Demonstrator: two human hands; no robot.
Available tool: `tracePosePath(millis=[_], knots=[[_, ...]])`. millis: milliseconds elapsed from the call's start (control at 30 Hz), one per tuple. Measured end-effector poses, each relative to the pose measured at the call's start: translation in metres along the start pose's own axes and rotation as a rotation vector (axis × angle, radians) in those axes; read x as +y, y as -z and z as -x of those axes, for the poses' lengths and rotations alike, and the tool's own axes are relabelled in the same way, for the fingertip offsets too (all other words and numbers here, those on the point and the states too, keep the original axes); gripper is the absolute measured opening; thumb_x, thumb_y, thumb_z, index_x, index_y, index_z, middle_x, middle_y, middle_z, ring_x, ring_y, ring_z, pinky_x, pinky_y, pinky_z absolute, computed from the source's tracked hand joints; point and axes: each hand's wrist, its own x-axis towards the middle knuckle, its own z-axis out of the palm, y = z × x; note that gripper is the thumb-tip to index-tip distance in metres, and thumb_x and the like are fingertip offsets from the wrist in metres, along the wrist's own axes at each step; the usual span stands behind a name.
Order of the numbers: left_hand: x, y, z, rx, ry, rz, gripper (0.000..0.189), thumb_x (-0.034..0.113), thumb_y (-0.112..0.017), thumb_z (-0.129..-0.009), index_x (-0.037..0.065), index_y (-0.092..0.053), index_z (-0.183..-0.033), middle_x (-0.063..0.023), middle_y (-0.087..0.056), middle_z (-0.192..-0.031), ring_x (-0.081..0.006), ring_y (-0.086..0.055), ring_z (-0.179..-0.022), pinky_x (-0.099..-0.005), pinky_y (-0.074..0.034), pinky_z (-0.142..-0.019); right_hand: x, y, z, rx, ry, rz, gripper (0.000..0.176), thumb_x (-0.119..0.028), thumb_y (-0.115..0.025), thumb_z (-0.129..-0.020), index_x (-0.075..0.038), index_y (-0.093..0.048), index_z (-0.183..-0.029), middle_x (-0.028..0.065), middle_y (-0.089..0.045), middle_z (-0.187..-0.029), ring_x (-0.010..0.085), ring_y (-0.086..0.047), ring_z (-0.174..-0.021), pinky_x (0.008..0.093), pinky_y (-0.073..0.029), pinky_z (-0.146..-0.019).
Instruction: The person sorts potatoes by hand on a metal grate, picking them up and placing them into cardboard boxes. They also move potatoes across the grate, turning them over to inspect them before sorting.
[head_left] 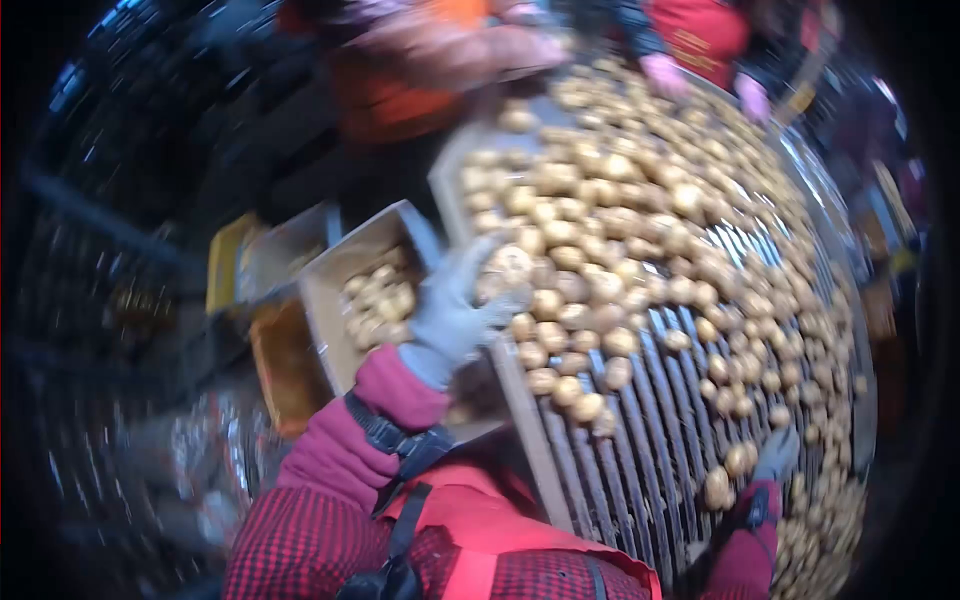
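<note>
My left hand (450, 315), in a grey glove, is at the left edge of the sorting table, its fingers and thumb curved around a potato (506, 266) with a mottled face. More potatoes (560, 235) lie close beside it. My right hand (778, 456), also gloved, reaches low over the slats on the right. Its fingers look stretched out and somewhat blurred, beside a few potatoes (738, 460); I see nothing held in it.
The slatted sorting table (640, 440) is heaped with potatoes towards its far side. A box (325, 330) holding potatoes stands at its left, near a yellow crate (228, 262) and an orange crate (285, 365). Across the table, a person in orange (400, 85) and a person in a red apron (700, 40) stand.
</note>
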Motion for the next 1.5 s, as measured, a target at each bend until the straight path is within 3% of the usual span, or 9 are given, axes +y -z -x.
tracePosePath(millis=[133, 233, 567, 767, 1200, 1300, 1333, 1433, 1500], knots=[[-0.020, 0.053, 0.079, 0.228, 0.296, 0.429, 0.060, 0.019, -0.073, -0.099, -0.001, -0.048, -0.150, -0.0147, -0.061, -0.140, -0.0200, -0.059, -0.127, -0.0327, -0.047, -0.110, 0.001, 0.003, -0.013, -0.042, 0.023, 0.197, 0.043, -0.035, -0.053, -0.106, -0.004, -0.066, -0.132, 0.0211, -0.067, -0.131, 0.0387, -0.062, -0.121, 0.0459, -0.049, -0.105], [-0.047, 0.098, 0.156, 0.367, 0.291, 0.009, 0.058, 0.011, -0.070, -0.098, 0.001, -0.048, -0.150, -0.0086, -0.061, -0.138, -0.0176, -0.058, -0.126, -0.0310, -0.046, -0.109, -0.014, -0.001, -0.017, -0.042, 0.021, 0.216, 0.042, -0.035, -0.053, -0.105, -0.005, -0.066, -0.132, 0.0210, -0.067, -0.131, 0.0388, -0.061, -0.121, 0.0461, -0.049, -0.105], [-0.107, 0.163, 0.386, 1.000, 0.658, -0.228, 0.070, 0.004, -0.077, -0.086, 0.001, -0.047, -0.150, -0.0133, -0.060, -0.133, -0.0239, -0.061, -0.120, -0.0363, -0.049, -0.105, -0.043, 0.004, -0.020, -0.096, 0.034, 0.248, 0.041, -0.034, -0.053, -0.105, -0.005, -0.066, -0.131, 0.0206, -0.067, -0.130, 0.0391, -0.061, -0.120, 0.0469, -0.049, -0.104], [-0.120, 0.187, 0.470, 0.950, 0.981, -0.621, 0.075, 0.010, -0.083, -0.078, 0.006, -0.053, -0.147, -0.0178, -0.057, -0.136, -0.0307, -0.060, -0.123, -0.0405, -0.047, -0.108, -0.058, 0.005, -0.025, -0.112, 0.071, 0.268, 0.040, -0.033, -0.053, -0.104, -0.005, -0.066, -0.130, 0.0204, -0.067, -0.129, 0.0393, -0.061, -0.120, 0.0473, -0.048, -0.104], [-0.119, 0.176, 0.473, 1.000, 0.913, -0.477, 0.063, 0.015, -0.082, -0.085, 0.005, -0.057, -0.141, -0.0162, -0.063, -0.130, -0.0263, -0.064, -0.117, -0.0377, -0.051, -0.103, -0.073, -0.003, -0.020, -0.127, 0.137, 0.261, 0.039, -0.031, -0.054, -0.103, -0.005, -0.065, -0.129, 0.0200, -0.067, -0.128, 0.0398, -0.061, -0.119, 0.0483, -0.048, -0.104], [-0.096, 0.185, 0.407, 0.895, 1.033, -0.213, 0.058, 0.012, -0.078, -0.090, 0.000, -0.055, -0.142, -0.0150, -0.066, -0.127, -0.0238, -0.066, -0.114, -0.0350, -0.052, -0.101, -0.045, 0.011, -0.015, -0.123, 0.149, 0.247, 0.038, -0.031, -0.054, -0.103, -0.006, -0.065, -0.129, 0.0199, -0.067, -0.128, 0.0399, -0.061, -0.118, 0.0485, -0.048, -0.104], [-0.164, 0.173, 0.502, 0.902, 0.702, -0.145, 0.057, 0.010, -0.074, -0.093, -0.004, -0.052, -0.143, -0.0136, -0.068, -0.124, -0.0221, -0.066, -0.111, -0.0337, -0.053, -0.099, -0.034, 0.015, -0.008, -0.122, 0.162, 0.244, 0.038, -0.031, -0.054, -0.103, -0.006, -0.065, -0.129, 0.0199, -0.067, -0.128, 0.0399, -0.061, -0.118, 0.0486, -0.048, -0.104], [-0.123, 0.171, 0.443, 0.704, 0.797, -0.501, 0.056, 0.013, -0.065, -0.099, -0.005, -0.047, -0.149, -0.0209, -0.050, -0.148, -0.0317, -0.050, -0.133, -0.0438, -0.039, -0.115, 0.007, 0.018, 0.029, -0.081, 0.247, 0.351, 0.038, -0.030, -0.054, -0.102, -0.006, -0.065, -0.129, 0.0198, -0.067, -0.127, 0.0400, -0.061, -0.118, 0.0488, -0.048, -0.104], [-0.152, 0.183, 0.426, 0.565, 0.635, -0.519, 0.051, 0.011, -0.060, -0.101, -0.003, -0.047, -0.149, -0.0197, -0.054, -0.146, -0.0318, -0.057, -0.125, -0.0406, -0.046, -0.108, 0.009, 0.002, 0.034, -0.069, 0.382, 0.526, 0.038, -0.030, -0.054, -0.102, -0.006, -0.065, -0.128, 0.0197, -0.067, -0.127, 0.0401, -0.061, -0.118, 0.0490, -0.048, -0.104]])
